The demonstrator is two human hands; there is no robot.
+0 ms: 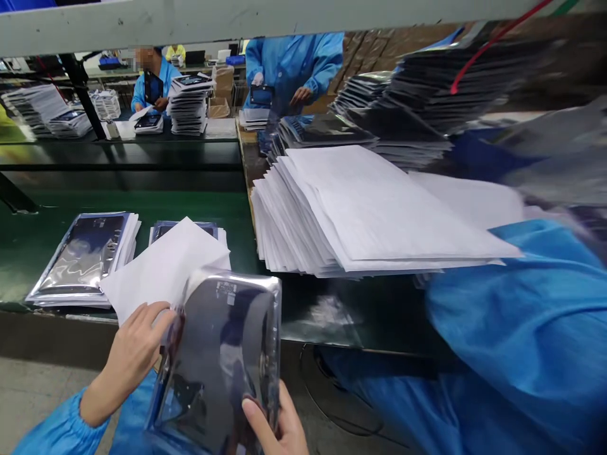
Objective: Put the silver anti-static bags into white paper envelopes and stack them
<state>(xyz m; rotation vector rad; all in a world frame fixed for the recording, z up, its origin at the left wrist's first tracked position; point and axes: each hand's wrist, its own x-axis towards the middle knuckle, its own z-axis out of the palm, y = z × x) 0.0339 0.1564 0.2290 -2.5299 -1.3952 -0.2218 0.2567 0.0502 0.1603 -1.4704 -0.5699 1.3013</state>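
Note:
My right hand (281, 420) is closed on the lower right edge of a dark flat panel in a clear plastic sleeve (213, 360), its thumb lying on the front. The panel is tilted up before me, with a small printed label near its top. At the panel's left edge, my left hand (135, 344) has its fingers closed on a white sheet (165, 265) or thin envelope; I cannot tell which. That white piece partly covers a stack of sleeved panels (208, 225). To its left lies another stack topped by a sleeved panel (80, 256).
A big leaning pile of white sheets or envelopes (379, 208) stands on the green bench (227, 202). Dark sleeved panels (427, 95) are heaped behind it. A blue-sleeved person (521, 316) is close at right. Two people work across the bench. A grey beam (284, 19) crosses overhead.

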